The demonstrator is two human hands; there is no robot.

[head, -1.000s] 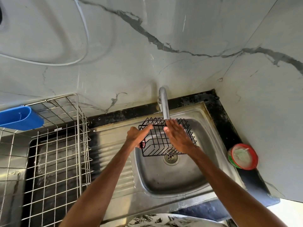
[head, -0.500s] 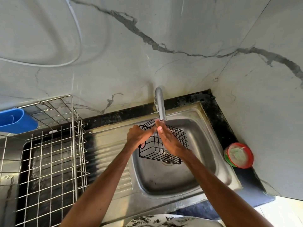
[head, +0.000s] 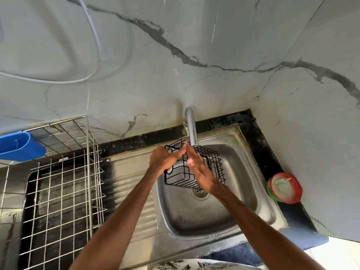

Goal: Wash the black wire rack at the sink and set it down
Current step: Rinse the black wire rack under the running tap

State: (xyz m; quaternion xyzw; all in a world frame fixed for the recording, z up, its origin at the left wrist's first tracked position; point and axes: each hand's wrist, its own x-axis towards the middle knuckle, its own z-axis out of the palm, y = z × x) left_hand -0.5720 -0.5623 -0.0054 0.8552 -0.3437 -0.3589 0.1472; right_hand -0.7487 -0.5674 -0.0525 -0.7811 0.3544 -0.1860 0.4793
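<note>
The black wire rack (head: 213,162) is held over the sink (head: 239,191) basin, directly below the faucet (head: 191,129); the left hand (head: 165,159) grips its left end with curled fingers, and the right hand (head: 200,172) lies flat against its wires, fingers straight. The red-rimmed tub (head: 284,188) on the counter holds whitish paste. The interior of the blue holder (head: 19,146) is out of sight, the hands cover the rack's centre, and water flow cannot be determined.

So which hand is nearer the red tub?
Right. The right hand lies on the black wire rack, left of the red tub; the left hand grips the rack farther left.
</note>
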